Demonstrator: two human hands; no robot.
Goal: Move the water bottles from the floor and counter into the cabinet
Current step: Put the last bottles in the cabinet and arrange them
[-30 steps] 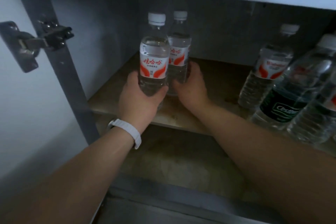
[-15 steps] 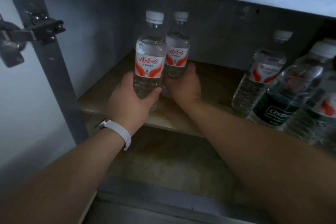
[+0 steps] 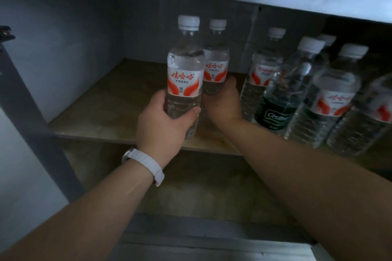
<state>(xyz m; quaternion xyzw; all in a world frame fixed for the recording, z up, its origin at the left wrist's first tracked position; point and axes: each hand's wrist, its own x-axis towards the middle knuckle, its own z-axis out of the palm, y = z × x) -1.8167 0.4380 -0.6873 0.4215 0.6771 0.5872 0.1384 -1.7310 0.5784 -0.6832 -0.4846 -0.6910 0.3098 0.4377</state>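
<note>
Hands are each wrapping low around one water bottle, left hand (image 3: 163, 121) on the nearer bottle (image 3: 184, 82), right hand (image 3: 224, 101) on the farther bottle (image 3: 215, 65), keeping both upright over the cabinet shelf (image 3: 101, 99) beside the stored row (image 3: 301, 91)

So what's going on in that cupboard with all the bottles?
A person is stocking water bottles onto the cabinet shelf. The left hand grips one red-and-white labelled bottle near the shelf's front edge; whether it rests on the shelf is unclear. The right hand holds a second matching bottle just behind it. To the right, several bottles already stand on the shelf, among them a green-labelled bottle. The left part of the shelf is still bare.
</note>
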